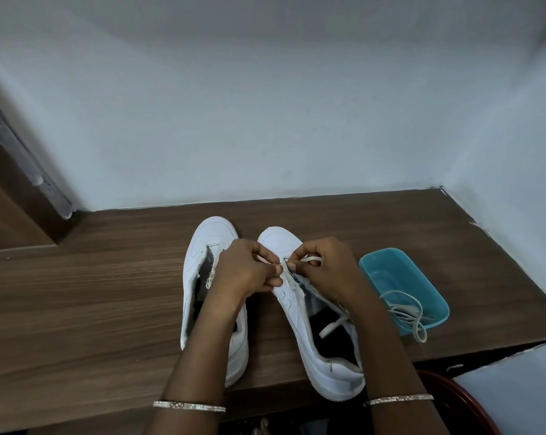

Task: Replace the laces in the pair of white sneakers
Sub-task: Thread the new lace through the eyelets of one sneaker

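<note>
your left hand (246,271) is curled tight, thumb and forefinger pinching the lace (311,260) at the throat of the right shoe (325,372). your right hand (325,268) meets it fingertip to fingertip, also pinching the lace, with a flat loop arching over its knuckles. both grips are narrow and closed on that one lace; a loose end (331,326) trails back into the shoe's dark opening. the left shoe (215,233) stands just beside it, toe to the wall, partly under your left wrist, its throat gaping and its eyelet edge frayed. both shoes sit on a table (93,309) of brown wood-grain laminate, heels close to the near edge. the wall (265,120) closes the back and turns in at the right, so the widest stretch of wood lies to your left. on your right a tub (372,265) of teal plastic, oblong with rounded corners, sits near the right shoe but apart from it, close to the table's angled front edge. the spare laces (403,309) lie tangled in it, one loop hanging over its rim onto the wood. the shoes are smooth white with thick soles. a thin silver bangle (188,405) rings each wrist.
</note>
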Available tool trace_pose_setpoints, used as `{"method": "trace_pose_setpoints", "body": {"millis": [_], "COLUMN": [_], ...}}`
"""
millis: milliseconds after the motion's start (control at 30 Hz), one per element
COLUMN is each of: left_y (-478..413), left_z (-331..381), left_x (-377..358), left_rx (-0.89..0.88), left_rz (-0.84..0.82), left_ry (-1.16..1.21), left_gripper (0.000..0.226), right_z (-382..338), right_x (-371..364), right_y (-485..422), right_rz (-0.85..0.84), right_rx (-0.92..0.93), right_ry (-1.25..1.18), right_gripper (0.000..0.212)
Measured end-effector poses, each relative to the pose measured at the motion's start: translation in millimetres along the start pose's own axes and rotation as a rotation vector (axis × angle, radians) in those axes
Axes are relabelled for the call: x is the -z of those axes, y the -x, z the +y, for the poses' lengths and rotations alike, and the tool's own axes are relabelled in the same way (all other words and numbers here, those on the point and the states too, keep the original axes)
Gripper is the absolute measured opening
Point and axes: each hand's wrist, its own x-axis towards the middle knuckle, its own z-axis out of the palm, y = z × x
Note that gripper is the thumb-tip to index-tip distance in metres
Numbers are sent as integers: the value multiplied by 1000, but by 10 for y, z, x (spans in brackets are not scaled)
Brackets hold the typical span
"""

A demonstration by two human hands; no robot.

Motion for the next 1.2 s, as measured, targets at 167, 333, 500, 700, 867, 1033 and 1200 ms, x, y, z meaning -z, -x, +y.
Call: {"method": "trace_pose_setpoints", "body": {"millis": [167, 333, 500, 700, 867, 1033, 1200], "left_y": [-24, -26, -41, -70, -98, -85, -75], "left_z": [-25, -29, -48, -97, -121, -54, 80], "left_x": [13, 5, -2, -16, -35, 15, 353], "left_rx": [-38, -56, -61, -123, -202, -203, -90], "left_rz": [59, 101, 107, 124, 144, 168, 225], "left_ry": [-116, -124, -104, -96, -198, -119, 582], "left_gripper": [17, 18, 20, 11, 15, 20, 20], "right_z": [2, 15, 19, 4, 19, 1, 15], "right_x": [-23, -81, -132, -136, -113, -62, 98], "right_y": [12, 12, 4, -12, -18, 10, 16], "right_rz": [-13, 31, 104, 115, 69, 21, 2], "right_rx": [-49, -102, -141, -71, -62, -138, -106], "right_ry": [-89, -173, -241, -206, -208, -295, -276], "right_gripper": [8, 7, 10, 10, 8, 1, 4]}}
